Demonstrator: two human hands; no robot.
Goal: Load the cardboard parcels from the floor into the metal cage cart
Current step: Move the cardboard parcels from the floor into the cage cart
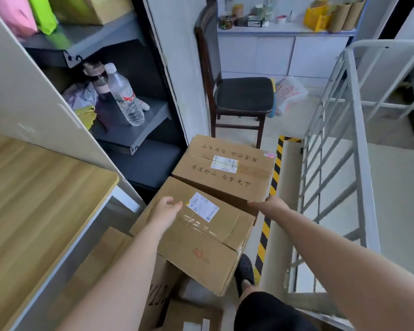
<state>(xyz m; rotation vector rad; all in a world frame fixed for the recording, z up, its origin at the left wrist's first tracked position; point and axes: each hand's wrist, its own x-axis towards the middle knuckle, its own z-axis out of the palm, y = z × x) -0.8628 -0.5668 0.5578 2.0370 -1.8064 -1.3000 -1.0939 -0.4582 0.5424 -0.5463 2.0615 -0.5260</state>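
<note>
A taped cardboard parcel [201,237] with a white label and a red "40" sits tilted on lower boxes in front of me. My left hand [166,211] rests on its top left with loosely bent fingers. At the parcel's far right corner is my right hand [271,203], with its fingertips hidden behind the edge. Behind it stands a second parcel [225,168] with black handwriting and a label. The metal cage cart [351,149] stands at the right, with a white barred side and a pale floor.
More cardboard boxes [177,306] lie low in front of me. A wooden table [34,199] is at the left, a dark shelf unit [134,130] with a water bottle behind it. A dark chair [242,96] stands beyond the parcels. My shoe [245,273] is beside yellow-black floor tape [268,211].
</note>
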